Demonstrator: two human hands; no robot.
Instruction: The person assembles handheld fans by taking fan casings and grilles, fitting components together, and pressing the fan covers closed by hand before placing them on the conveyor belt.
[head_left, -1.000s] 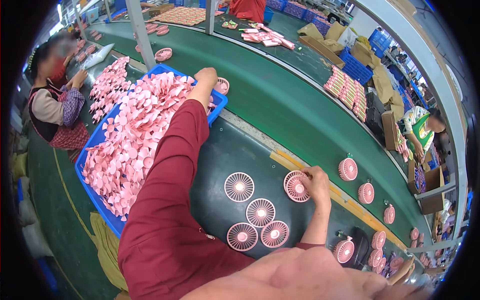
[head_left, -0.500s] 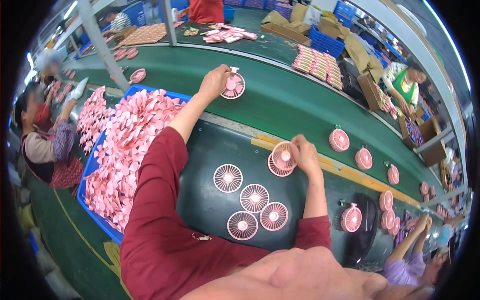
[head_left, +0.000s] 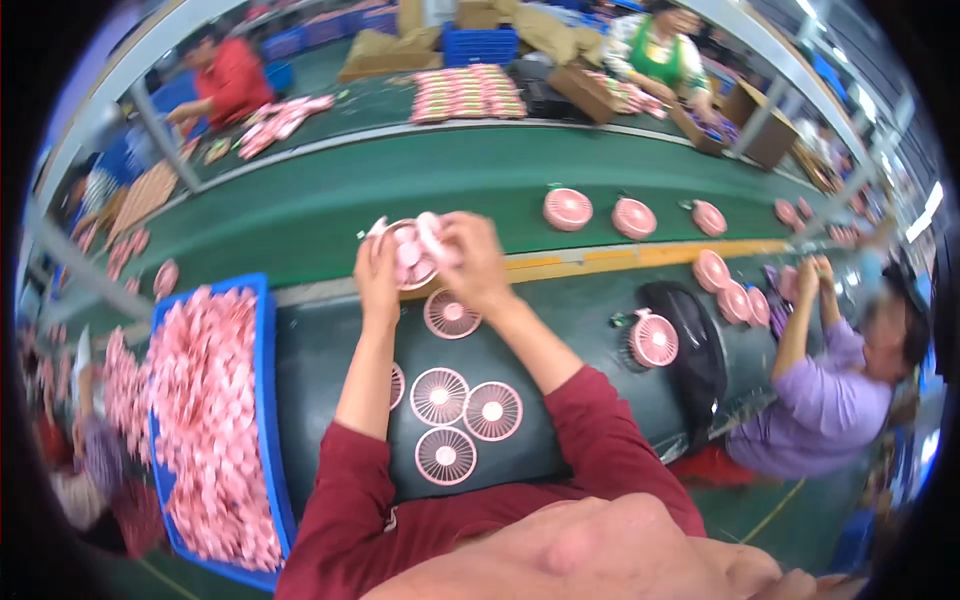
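My left hand (head_left: 378, 275) is closed on a small pink handheld fan body (head_left: 408, 262), its pink blades showing inside the round frame. Beside it, my right hand (head_left: 472, 258) grips a pink slotted fan cover (head_left: 432, 240), tilted nearly edge-on at the right side of the body; whether the two touch I cannot tell. Just below my hands another round fan cover (head_left: 452, 314) lies on the dark work surface. Closer to me lie several more, among them one cover (head_left: 439, 396) and a second cover (head_left: 493, 411). One is partly hidden behind my left forearm.
A blue tray (head_left: 268, 400) heaped with pink fan blades (head_left: 205, 420) stands at my left. Beyond runs a green conveyor belt (head_left: 380, 170) carrying several fans. To the right are another fan (head_left: 654, 338), a black bag (head_left: 688, 345) and a co-worker in purple (head_left: 815, 400).
My left hand has brought the fan body in from over the belt. My right hand has lifted a cover off another and carried it to the body. The view has turned right.
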